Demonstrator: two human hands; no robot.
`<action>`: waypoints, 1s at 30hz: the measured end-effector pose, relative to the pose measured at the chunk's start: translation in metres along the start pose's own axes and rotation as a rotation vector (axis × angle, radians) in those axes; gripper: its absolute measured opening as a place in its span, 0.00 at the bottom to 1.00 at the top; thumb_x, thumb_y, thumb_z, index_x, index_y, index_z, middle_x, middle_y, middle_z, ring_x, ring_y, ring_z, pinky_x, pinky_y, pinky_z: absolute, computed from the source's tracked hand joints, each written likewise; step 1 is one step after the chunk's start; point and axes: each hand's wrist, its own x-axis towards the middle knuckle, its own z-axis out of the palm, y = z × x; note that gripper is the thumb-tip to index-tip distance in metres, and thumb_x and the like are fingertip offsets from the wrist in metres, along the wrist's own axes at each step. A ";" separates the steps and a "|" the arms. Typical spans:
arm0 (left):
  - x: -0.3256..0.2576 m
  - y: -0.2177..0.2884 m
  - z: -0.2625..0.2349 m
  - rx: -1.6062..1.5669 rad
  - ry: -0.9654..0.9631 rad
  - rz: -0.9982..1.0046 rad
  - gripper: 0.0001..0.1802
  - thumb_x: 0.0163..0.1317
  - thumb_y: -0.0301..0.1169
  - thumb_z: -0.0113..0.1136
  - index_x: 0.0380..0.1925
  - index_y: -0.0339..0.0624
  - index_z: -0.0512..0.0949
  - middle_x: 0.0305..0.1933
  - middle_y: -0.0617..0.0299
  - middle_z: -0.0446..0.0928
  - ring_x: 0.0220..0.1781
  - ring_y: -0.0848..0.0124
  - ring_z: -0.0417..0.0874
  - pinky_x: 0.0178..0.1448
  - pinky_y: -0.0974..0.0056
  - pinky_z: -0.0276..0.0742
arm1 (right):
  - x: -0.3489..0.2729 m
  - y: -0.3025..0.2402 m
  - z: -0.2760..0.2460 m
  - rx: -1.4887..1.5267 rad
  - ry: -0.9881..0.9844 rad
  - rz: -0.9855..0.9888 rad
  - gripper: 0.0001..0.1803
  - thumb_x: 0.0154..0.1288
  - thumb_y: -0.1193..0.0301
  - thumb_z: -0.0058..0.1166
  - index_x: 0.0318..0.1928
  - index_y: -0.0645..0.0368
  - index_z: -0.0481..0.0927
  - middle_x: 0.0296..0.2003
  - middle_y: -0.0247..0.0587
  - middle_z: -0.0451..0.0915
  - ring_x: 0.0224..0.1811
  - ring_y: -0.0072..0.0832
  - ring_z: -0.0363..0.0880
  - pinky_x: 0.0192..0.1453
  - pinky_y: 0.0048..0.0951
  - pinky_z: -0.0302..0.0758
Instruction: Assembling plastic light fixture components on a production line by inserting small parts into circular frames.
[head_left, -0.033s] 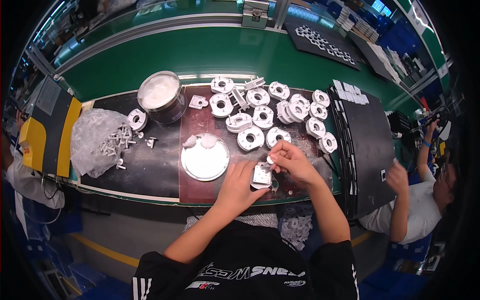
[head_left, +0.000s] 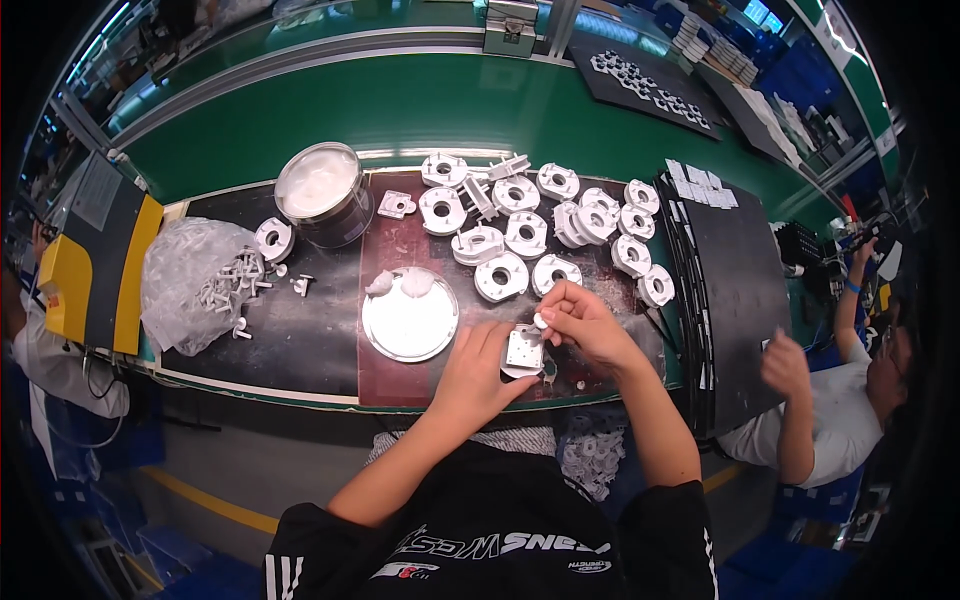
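Note:
My left hand is wrapped around the side of a white plastic housing, which has a square face dotted with small holes. Between the thumb and fingertips of my right hand is a small white round-headed pin, held at the housing's upper right edge. Whether the pin's stem enters the housing is hidden. Left of my hands lies a round white lid with lumps of whitish grease at its far edge. Beyond them stand several round white housings with central holes.
An open tub of white grease stands at the back left. Beside it, a clear plastic bag spills white pins. Stacked black boards border the right side. A co-worker's hand is over those boards.
The co-worker's hand at the right has shifted slightly down and to the left. My hands and the parts in them look the same.

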 end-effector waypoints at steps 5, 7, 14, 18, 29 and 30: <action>0.000 0.000 0.000 0.002 0.009 0.004 0.39 0.45 0.34 0.83 0.59 0.36 0.76 0.57 0.49 0.78 0.57 0.47 0.76 0.63 0.50 0.75 | 0.002 0.000 0.002 -0.036 0.020 -0.019 0.07 0.78 0.69 0.59 0.46 0.59 0.79 0.33 0.30 0.82 0.33 0.14 0.77 0.38 0.17 0.74; 0.000 -0.001 0.000 -0.013 -0.002 0.001 0.40 0.45 0.34 0.84 0.59 0.36 0.76 0.57 0.49 0.78 0.57 0.47 0.77 0.63 0.50 0.75 | 0.001 -0.002 0.008 -0.131 -0.054 -0.081 0.06 0.77 0.71 0.61 0.45 0.60 0.79 0.33 0.31 0.82 0.35 0.14 0.80 0.39 0.18 0.76; 0.000 -0.003 0.000 -0.006 0.002 -0.002 0.40 0.45 0.35 0.84 0.59 0.37 0.76 0.57 0.49 0.78 0.57 0.47 0.77 0.63 0.49 0.74 | 0.005 -0.008 0.002 -0.137 -0.018 -0.033 0.07 0.77 0.69 0.60 0.46 0.59 0.79 0.32 0.29 0.82 0.32 0.13 0.78 0.37 0.17 0.73; -0.001 -0.003 0.001 -0.014 -0.009 -0.014 0.40 0.45 0.35 0.84 0.59 0.37 0.76 0.57 0.49 0.78 0.58 0.47 0.77 0.64 0.50 0.73 | 0.004 0.002 -0.005 -0.084 0.004 0.011 0.08 0.76 0.67 0.62 0.45 0.57 0.79 0.32 0.29 0.83 0.31 0.13 0.78 0.35 0.14 0.70; -0.001 -0.003 0.000 -0.025 -0.033 -0.031 0.39 0.45 0.34 0.84 0.58 0.38 0.77 0.57 0.49 0.78 0.58 0.47 0.78 0.64 0.50 0.74 | 0.004 0.019 -0.010 -0.011 -0.008 -0.087 0.08 0.75 0.69 0.63 0.45 0.58 0.79 0.31 0.30 0.82 0.30 0.14 0.80 0.33 0.15 0.73; -0.003 -0.002 0.001 -0.035 -0.038 -0.046 0.39 0.45 0.35 0.84 0.58 0.37 0.76 0.57 0.49 0.78 0.59 0.47 0.78 0.64 0.50 0.75 | 0.002 0.021 -0.008 0.018 -0.011 -0.081 0.08 0.75 0.68 0.63 0.45 0.58 0.79 0.31 0.30 0.83 0.30 0.14 0.80 0.33 0.15 0.73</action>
